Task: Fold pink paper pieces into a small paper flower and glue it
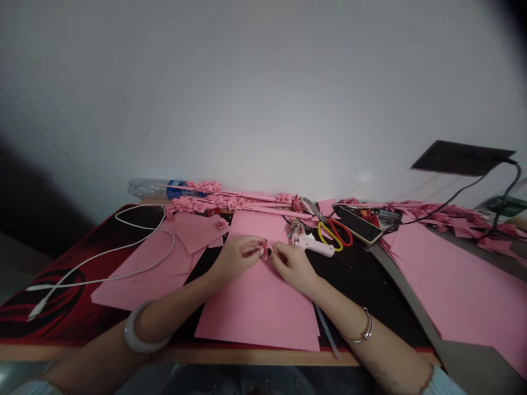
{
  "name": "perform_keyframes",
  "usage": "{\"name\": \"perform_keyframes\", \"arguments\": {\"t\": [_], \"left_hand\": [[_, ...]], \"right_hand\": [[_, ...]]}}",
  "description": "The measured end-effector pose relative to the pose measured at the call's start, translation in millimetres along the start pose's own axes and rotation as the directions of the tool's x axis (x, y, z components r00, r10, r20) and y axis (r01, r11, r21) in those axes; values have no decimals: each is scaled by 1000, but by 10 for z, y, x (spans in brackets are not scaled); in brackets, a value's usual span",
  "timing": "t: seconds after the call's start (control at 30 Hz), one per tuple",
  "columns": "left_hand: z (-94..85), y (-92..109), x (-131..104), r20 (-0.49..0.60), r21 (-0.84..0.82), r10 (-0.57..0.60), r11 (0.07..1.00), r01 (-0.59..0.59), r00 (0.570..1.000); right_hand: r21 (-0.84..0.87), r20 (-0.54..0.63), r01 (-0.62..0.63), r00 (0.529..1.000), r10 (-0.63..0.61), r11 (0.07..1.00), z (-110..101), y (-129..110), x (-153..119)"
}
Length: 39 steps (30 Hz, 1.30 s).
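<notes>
Over a stack of pink paper sheets [259, 307] in the middle of the desk, my two hands meet. My left hand [239, 255] pinches one side of a small folded pink paper piece [265, 249]. Fingers of my right hand [292, 263] close on its other side. Much of the piece is hidden by the fingertips, so its exact shape is unclear. Just beyond my right hand lies a white hot glue gun [315, 245]. Scissors [333, 233] with yellow and red handles rest behind it.
Pink paper flowers [206, 204] on stems lie along the wall, near a plastic bottle [150, 188]. A white cable [99, 252] loops over pink sheets at left. A phone [358, 224] sits right of the scissors. More pink sheets [461, 285] cover the right side. A glue stick [327, 332] lies near the front edge.
</notes>
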<state>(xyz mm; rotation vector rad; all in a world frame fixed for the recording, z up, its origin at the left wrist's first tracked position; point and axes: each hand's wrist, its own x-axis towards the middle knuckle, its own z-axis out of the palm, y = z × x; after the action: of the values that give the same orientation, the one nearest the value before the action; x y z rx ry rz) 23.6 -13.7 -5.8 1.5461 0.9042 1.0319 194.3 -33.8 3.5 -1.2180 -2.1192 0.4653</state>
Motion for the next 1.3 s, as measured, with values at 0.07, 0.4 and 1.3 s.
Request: {"name": "perform_keyframes", "arguments": {"t": [0.07,0.4,1.3], "left_hand": [[-4,-6,-1,-27,22,10,1000,-10,1000],[-21,81,-9,-144,91,9,996,4,990],[-30,11,40,206,-111,-371,910,399,905]], "right_hand": [[-2,2,-1,1000,1,1000,0,-3,1],[-1,24,-7,1000,7,1000,25,-4,-8],[197,117,-112,989,90,974,-13,-3,13]]}}
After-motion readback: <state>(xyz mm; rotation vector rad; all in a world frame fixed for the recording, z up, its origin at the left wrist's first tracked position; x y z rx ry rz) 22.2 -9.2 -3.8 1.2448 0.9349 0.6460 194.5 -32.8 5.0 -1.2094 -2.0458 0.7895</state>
